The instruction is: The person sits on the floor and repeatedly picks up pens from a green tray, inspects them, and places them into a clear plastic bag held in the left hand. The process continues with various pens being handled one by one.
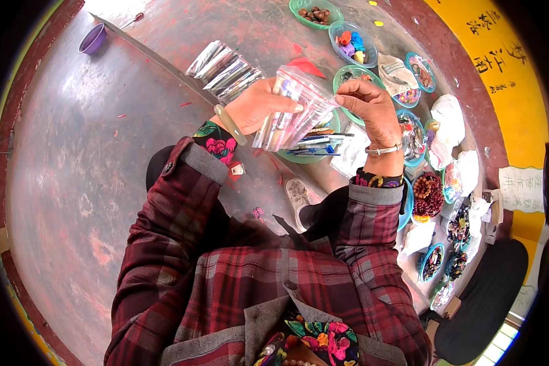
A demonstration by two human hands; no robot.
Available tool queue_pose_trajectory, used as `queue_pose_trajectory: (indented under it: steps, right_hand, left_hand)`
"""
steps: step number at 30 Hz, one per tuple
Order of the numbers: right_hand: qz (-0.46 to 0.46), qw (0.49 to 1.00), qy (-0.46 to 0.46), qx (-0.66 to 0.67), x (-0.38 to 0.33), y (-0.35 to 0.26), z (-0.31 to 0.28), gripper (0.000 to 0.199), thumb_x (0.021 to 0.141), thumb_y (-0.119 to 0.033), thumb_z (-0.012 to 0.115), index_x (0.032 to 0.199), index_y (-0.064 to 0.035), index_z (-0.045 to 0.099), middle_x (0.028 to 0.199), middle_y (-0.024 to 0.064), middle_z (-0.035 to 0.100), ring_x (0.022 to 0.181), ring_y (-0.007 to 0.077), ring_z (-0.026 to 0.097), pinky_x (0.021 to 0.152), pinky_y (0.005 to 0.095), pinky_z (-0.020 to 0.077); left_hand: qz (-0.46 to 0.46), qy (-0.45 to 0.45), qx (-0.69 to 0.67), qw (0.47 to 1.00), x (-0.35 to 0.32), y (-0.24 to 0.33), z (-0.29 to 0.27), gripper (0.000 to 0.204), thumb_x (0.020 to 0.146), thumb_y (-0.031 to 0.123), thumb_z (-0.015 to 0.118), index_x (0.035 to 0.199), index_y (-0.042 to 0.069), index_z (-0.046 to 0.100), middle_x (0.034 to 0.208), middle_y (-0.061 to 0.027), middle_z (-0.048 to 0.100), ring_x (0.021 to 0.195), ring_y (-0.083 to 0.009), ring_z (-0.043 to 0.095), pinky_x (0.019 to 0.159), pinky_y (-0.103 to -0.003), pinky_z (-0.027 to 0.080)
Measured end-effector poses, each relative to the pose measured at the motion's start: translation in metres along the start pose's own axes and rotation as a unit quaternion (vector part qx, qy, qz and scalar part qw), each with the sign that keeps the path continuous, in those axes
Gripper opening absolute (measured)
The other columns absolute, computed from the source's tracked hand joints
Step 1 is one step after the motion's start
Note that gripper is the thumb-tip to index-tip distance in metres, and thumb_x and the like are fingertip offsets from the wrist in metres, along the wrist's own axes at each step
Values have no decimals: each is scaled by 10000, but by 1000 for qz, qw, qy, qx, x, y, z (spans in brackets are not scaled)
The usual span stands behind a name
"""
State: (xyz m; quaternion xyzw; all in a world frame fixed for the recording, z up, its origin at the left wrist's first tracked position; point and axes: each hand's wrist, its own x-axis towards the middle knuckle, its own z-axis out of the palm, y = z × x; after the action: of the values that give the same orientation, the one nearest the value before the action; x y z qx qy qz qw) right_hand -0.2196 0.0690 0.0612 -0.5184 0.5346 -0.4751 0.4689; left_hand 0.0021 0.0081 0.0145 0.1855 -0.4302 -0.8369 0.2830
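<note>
"Holding what, and how?"

"Grips one clear bag at twelve o'clock with the left hand, pressing the thumb across the front, fingers closed in behind. Pinches the bag's edge at its three o'clock with the right hand, thumb and forefinger together."

"And inside?"

"Shows several slim items; cannot tell how many."

"Nearby?"

"Counts one green basin with several pens, at five o'clock from the bag. Spots overlapping packets at eleven, one purple basin at ten. Wears two bangles, one per wrist."
</note>
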Motion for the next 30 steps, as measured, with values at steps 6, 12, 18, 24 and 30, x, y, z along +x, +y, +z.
queue_pose_trajectory:
  steps: [6,12,18,24,30]
  right_hand:
    - [-62,994,-3,-88,4,9,-1,188,777,-102,693,942,-15,664,933,52,640,886,127,575,811,252,436]
    - [-46,995,-17,90,7,14,9,496,787,-224,704,1202,-14,531,1076,68,605,1009,150,543,904,287,398]
    - [-54,970,12,238,7,25,39,266,831,-158,663,1044,0,641,948,29,644,866,103,562,790,240,423]
    - [-137,954,133,230,6,17,53,139,845,-117,648,928,-11,680,756,-13,632,683,52,522,648,202,419]
    - [-151,932,209,254,10,16,63,113,854,-112,638,903,-17,675,768,-17,630,685,52,526,640,198,422]
  left_hand:
    - [4,1,8,1000,2,-3,-4,285,806,-17,603,1089,-15,577,999,-84,645,900,-153,621,805,-292,494]
    - [65,3,-39,997,0,3,-6,304,814,-41,578,1115,-3,561,1050,-93,636,952,-171,616,834,-307,490]
    - [130,19,-10,991,0,6,-1,314,823,-37,577,1133,6,550,1078,-83,625,975,-169,606,861,-320,479]
    - [145,35,36,988,-1,12,4,310,827,-23,598,1133,5,554,1069,-73,626,971,-150,601,859,-304,478]
    - [147,30,28,988,2,11,8,318,827,-32,595,1139,0,544,1076,-78,621,974,-154,599,864,-305,479]
